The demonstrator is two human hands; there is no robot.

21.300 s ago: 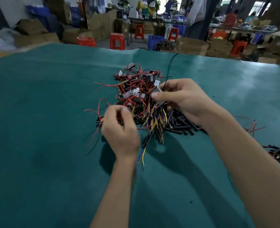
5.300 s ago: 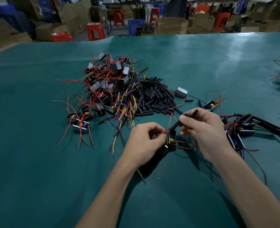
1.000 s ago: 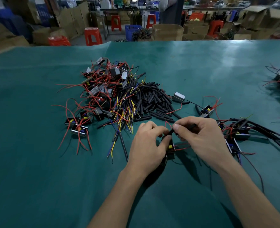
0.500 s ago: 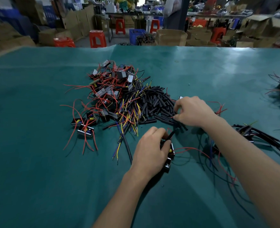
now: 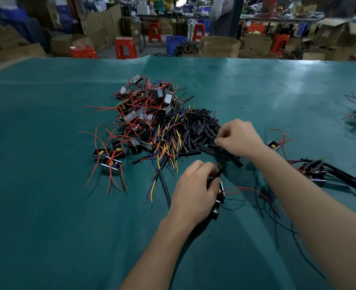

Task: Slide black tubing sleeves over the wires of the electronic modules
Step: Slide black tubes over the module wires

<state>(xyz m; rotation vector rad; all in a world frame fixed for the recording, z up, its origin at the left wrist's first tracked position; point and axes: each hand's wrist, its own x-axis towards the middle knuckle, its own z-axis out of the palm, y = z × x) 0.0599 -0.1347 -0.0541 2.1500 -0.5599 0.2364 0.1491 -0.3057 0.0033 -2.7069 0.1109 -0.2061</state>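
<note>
Status: your left hand holds one module in its grip on the green desk, a sleeve already on one wire. Your right hand pinches at the loose black sleeves. Done: sleeved modules at right. Left: the tangled unsleeved heap. Legible writing: none.

Two bare forearms — no sleeves, unadorned hands
</note>
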